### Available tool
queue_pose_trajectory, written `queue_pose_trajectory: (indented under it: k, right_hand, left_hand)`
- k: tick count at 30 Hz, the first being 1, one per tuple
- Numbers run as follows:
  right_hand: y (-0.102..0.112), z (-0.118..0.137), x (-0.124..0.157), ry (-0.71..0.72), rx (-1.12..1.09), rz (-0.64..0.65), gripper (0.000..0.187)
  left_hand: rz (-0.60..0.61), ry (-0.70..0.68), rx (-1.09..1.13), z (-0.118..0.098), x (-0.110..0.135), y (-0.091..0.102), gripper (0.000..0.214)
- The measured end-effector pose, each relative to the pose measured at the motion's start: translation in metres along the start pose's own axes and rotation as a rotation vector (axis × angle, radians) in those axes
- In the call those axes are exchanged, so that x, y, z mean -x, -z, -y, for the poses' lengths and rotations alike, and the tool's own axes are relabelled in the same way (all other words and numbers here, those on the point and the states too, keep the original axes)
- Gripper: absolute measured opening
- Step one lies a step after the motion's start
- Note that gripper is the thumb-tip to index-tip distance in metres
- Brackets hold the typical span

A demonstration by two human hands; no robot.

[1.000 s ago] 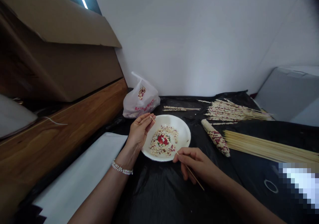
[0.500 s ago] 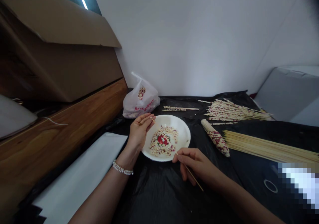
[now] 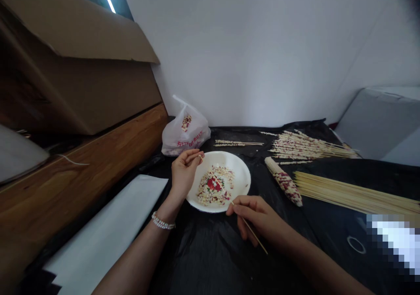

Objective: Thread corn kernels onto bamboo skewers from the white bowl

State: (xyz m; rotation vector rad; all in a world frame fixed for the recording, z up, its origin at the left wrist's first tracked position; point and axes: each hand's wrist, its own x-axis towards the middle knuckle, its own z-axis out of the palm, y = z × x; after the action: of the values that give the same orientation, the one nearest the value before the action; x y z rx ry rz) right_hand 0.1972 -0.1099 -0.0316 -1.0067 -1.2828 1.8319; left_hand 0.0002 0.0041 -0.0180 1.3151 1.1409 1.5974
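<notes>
My right hand (image 3: 254, 218) is closed around a thin bamboo skewer (image 3: 256, 235), which slants from below the hand up over the bowl towards my left fingers. My left hand (image 3: 186, 168) is pinched at the bowl's upper left rim. A tiny pale piece at its fingertips, by the skewer's upper end, looks like a corn kernel (image 3: 201, 156); the fingers partly hide it. Below both hands stands a white bowl (image 3: 242, 172) with a red flower printed on its bottom. Loose cream and dark red corn kernels (image 3: 210, 198) lie in it.
A partly stripped corn cob (image 3: 285, 183) lies right of the bowl, beside bare skewers (image 3: 354, 192). Kernel-threaded skewers (image 3: 298, 146) are piled behind, with several more (image 3: 229, 143) nearer. A plastic bag of corn (image 3: 185, 133) stands back left. A cardboard box (image 3: 98, 85) is at left.
Both hands keep almost the same places. My left fingers have shifted very slightly around the skewer's upper end, and the left wrist has moved a little to the right.
</notes>
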Motion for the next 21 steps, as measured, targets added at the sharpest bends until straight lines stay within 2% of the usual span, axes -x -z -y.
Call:
queue_pose_trajectory:
  k: [7,10,13,17,21]
  right_hand:
    - [0.0,-0.002,0.0,0.014,0.019,-0.003,0.028]
    - [0.001,-0.004,0.0,0.03,0.042,-0.015,0.029]
    - [0.003,-0.004,-0.002,0.064,0.082,-0.041,0.029]
    - [0.004,-0.005,-0.002,0.066,0.127,-0.044,0.028]
    - [0.004,-0.006,-0.001,0.065,0.16,-0.047,0.027]
  left_hand:
    - [0.022,-0.095,-0.043,0.0,0.005,-0.004,0.025]
    - [0.039,-0.069,0.003,-0.003,0.006,-0.006,0.028]
    - [0.026,0.103,0.173,-0.009,0.005,-0.006,0.029]
    - [-0.027,0.396,0.435,-0.018,0.002,-0.003,0.016]
    - [0.033,0.575,0.556,-0.022,0.001,0.0,0.012]
